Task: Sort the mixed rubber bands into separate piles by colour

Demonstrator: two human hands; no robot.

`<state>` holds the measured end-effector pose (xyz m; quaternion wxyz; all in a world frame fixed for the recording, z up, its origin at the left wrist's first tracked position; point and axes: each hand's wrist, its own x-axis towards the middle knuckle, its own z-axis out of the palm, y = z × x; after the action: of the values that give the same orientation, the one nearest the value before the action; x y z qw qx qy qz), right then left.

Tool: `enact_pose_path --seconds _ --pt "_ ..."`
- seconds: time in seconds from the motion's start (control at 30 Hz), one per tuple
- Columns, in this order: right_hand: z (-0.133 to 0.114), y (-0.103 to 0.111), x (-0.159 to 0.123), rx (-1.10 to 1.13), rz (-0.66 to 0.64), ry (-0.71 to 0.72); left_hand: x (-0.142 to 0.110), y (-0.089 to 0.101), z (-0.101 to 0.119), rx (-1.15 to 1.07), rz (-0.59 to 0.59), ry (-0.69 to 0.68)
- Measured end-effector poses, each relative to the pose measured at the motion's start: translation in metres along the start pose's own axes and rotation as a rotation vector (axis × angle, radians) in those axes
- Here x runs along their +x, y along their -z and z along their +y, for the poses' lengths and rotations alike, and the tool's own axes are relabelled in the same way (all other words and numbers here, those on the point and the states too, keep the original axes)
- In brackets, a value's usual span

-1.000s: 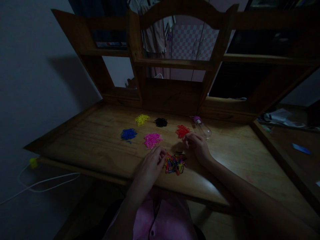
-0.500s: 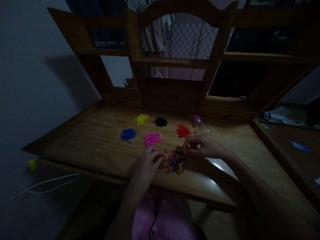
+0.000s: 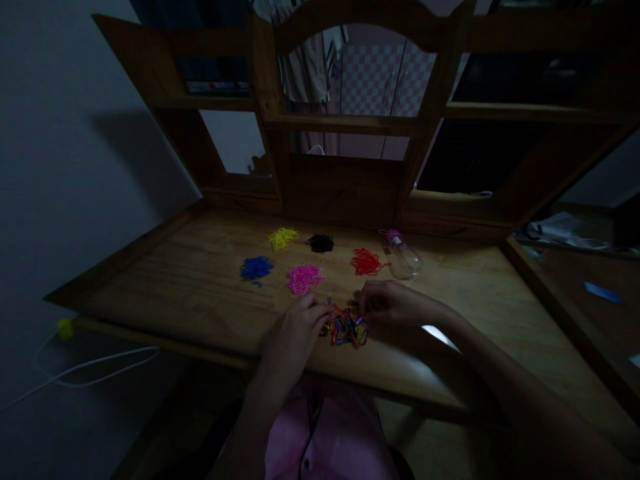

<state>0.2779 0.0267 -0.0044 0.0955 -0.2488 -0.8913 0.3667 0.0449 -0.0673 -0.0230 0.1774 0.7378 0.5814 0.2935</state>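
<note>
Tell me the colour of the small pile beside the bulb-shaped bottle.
Red; that pile shows in the head view, the only one.

Plastic-lkg clips (image 3: 346, 329), glossy wd desk (image 3: 180, 267)

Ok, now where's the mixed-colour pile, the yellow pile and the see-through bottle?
Mixed-colour pile (image 3: 345, 329): head view, the middle of the heap.
Yellow pile (image 3: 283, 239): head view, the middle of the heap.
See-through bottle (image 3: 405, 259): head view, its clear body, below the cap.
</note>
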Motion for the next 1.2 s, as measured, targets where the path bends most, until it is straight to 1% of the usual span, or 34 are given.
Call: enact_pose_path --seconds 0.1,0.17,0.3,0.43,0.53,0.67,0.77,0.87,0.97,1.2 --pt "-0.001 0.000 0.000 0.032 0.013 -0.008 -0.001 0.000 -0.002 0.048 -0.027 -0.037" --pt "-0.002 0.002 0.000 0.086 0.023 -0.025 -0.001 0.001 -0.002 0.058 -0.026 -0.038" --pt "-0.004 0.004 -0.001 0.227 0.018 -0.065 -0.002 0.005 0.000 0.001 0.027 -0.018" --pt "0.000 0.003 -0.001 0.248 0.030 -0.055 -0.003 0.007 0.004 -0.041 0.087 0.014" --pt "0.002 0.001 0.000 0.255 0.033 -0.048 -0.003 0.003 0.004 -0.064 0.136 0.038" --pt "0.003 -0.003 0.000 0.276 0.068 -0.086 -0.002 -0.004 0.005 -0.080 0.173 0.036" --pt "0.002 -0.004 0.000 0.261 0.102 -0.094 -0.002 -0.006 0.007 -0.080 0.193 0.040" --pt "0.001 -0.002 0.000 0.202 0.125 -0.095 -0.003 -0.006 0.007 -0.081 0.205 0.052" --pt "0.001 -0.002 0.000 0.131 0.125 -0.114 -0.003 -0.008 0.004 -0.077 0.211 0.058" --pt "-0.005 -0.008 0.003 0.053 0.118 -0.123 -0.001 -0.008 0.003 -0.071 0.215 0.055"
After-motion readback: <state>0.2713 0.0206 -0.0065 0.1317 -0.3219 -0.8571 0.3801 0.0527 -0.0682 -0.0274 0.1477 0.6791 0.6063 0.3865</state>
